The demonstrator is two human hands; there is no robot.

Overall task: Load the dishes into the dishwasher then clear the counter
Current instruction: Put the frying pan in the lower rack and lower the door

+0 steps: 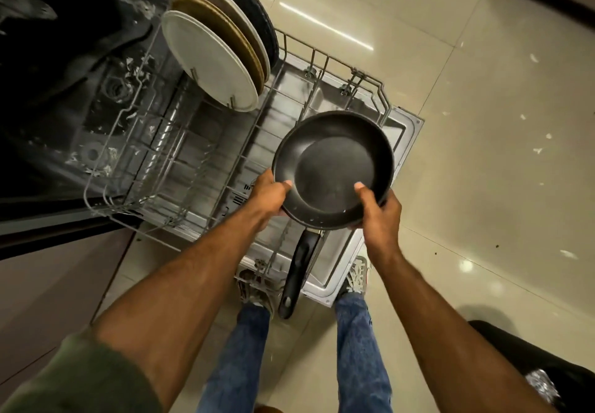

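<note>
A black frying pan [335, 161] hangs above the pulled-out lower rack [145, 168] of the dishwasher, its long handle pointing back toward my legs. My left hand [270, 197] grips the pan's left rim, thumb inside. My right hand [376, 209] grips the near right rim, thumb over the edge. Several plates [209, 58], white and tan, stand upright at the rack's far end, with a dark round dish behind them.
The open dishwasher door [409, 129] lies flat under the rack. The dark tub interior [64, 74] is at left. Beige floor tiles [483, 123] spread to the right. My feet stand at the door's near edge. A black bin [531, 367] sits at lower right.
</note>
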